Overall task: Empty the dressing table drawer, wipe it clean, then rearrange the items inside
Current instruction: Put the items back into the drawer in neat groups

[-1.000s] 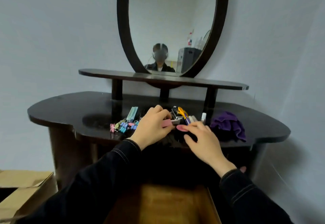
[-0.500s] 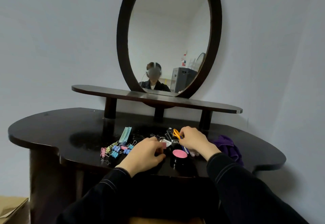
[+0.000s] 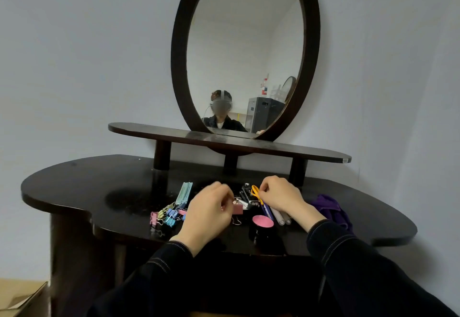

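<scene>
The left hand [image 3: 207, 213] had its grip closed on a pink binder clip [image 3: 237, 209] near the middle of the frame. The right hand [image 3: 281, 198] pinched the yellow handle of the scissors [image 3: 256, 193] just beside it. On the dark desk [image 3: 82, 187] lay coloured clips [image 3: 165, 215] at lower left, a pink-topped jar [image 3: 262, 222], and 1 purple cloth [image 3: 331, 208] at right. The drawer was not visible.

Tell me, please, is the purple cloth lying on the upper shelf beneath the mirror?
No, the purple cloth lies on the main tabletop, right of the right hand.
</scene>
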A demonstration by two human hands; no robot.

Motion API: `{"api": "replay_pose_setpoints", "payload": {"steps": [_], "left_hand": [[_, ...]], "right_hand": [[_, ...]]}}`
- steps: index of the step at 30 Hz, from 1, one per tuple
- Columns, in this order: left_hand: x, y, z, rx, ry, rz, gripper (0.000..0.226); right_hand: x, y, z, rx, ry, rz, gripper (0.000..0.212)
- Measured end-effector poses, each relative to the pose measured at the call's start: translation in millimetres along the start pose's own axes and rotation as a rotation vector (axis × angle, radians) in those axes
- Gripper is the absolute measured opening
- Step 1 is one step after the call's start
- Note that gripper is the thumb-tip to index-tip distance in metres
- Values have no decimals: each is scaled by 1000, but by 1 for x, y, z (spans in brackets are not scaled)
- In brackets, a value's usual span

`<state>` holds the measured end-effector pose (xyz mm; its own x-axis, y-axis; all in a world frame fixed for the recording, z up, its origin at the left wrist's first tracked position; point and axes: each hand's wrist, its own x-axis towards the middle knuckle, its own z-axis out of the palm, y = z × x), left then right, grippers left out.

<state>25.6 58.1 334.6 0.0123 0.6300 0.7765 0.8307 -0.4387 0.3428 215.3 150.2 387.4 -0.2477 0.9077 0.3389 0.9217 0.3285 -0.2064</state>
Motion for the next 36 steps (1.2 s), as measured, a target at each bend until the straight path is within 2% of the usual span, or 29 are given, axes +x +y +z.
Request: {"api": "replay_pose_setpoints", "payload": {"steps": [2, 3, 6, 8, 9, 11, 13, 15, 17, 19, 21, 23, 25, 26, 28, 30, 36], "left_hand": [[17, -4, -12, 105, 114, -96, 9], [30, -9, -19, 187, 77, -183, 12], [64, -31, -38, 454, -285, -506, 27], [70, -48, -39, 510, -474, -629, 38], [69, -57, -36, 477, -519, -656, 40], [66, -72, -28, 379, -507, -651, 31], [66, -83, -23, 357, -420, -621, 22], [71, -87, -26, 339, -316, -617, 24], [76, -81, -34, 130, -158, -627, 25], [76, -56, -46, -349, -48, -661, 22], [60, -17, -57, -902, -120, -694, 18], [30, 21, -59, -1228, -244, -698, 24], [-5, 51, -53, -1351, -351, -700, 28], [-24, 63, -50, -1382, -389, -687, 29], [-58, 79, -42, -1381, -429, -650, 29], [-87, 86, -35, -1357, -446, -629, 27], [-150, 87, -4, -1230, -595, -644, 22]], "right_hand": [[-1, 0, 0, -11, 32, -19, 11], [-2, -1, 1, 3, 52, -23, 11], [-3, -4, 0, 47, 139, -44, 12], [-6, -5, -1, 57, 181, -67, 13], [-8, -5, -2, 62, 199, -77, 13], [-13, -4, -4, 74, 231, -96, 12], [-18, -1, -9, 86, 251, -109, 12], [-26, 3, -13, 90, 268, -110, 12], [-34, 7, -18, 136, 290, -116, 11], [-44, 5, -24, 331, 324, -114, 13], [-58, -4, -34, 700, 297, -94, 18], [-78, -19, -45, 1067, 180, -82, 30], [-102, -30, -45, 1245, 121, -96, 35], [-115, -33, -42, 1277, 144, -113, 32], [-141, -33, -29, 1237, 220, -151, 25], [-165, -26, -15, 1175, 221, -172, 22], [-206, 5, 21, 1116, -51, -34, 24]]}}
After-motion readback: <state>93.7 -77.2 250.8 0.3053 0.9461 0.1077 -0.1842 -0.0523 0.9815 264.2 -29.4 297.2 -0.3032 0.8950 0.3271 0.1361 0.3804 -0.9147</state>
